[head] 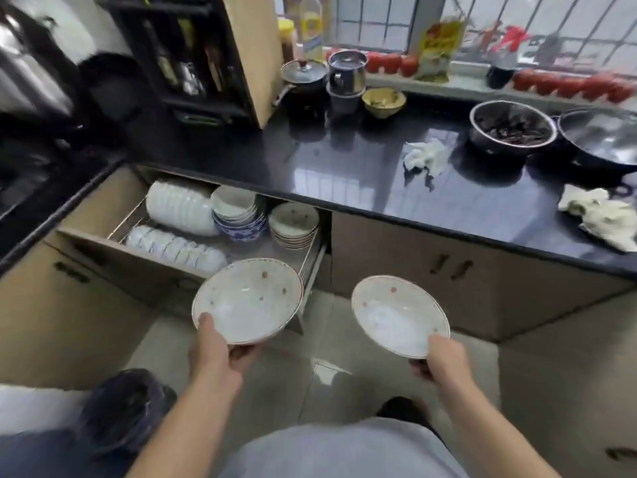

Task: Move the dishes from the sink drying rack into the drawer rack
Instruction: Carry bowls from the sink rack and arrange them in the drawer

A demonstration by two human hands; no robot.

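Observation:
My left hand (215, 350) grips the near rim of a white bowl with red dots (246, 300), thumb inside, just in front of the open drawer. My right hand (443, 358) holds a second, similar white bowl (396, 313) by its near edge, to the right of the drawer over the floor. The drawer rack (312, 260) stands pulled out under the dark countertop. It holds rows of white bowls on edge (179, 210), a stack of blue-patterned bowls (238, 219) and a stack of dotted bowls (293, 224). The sink drying rack is out of view.
The dark countertop (362, 174) carries pots (346, 72), a yellow bowl (383, 102), a metal basin (512, 129), a lidded wok (603, 136) and crumpled cloths (425, 157). Closed cabinet doors (448, 267) stand right of the drawer. A bagged bin (124, 408) sits at lower left on the tiled floor.

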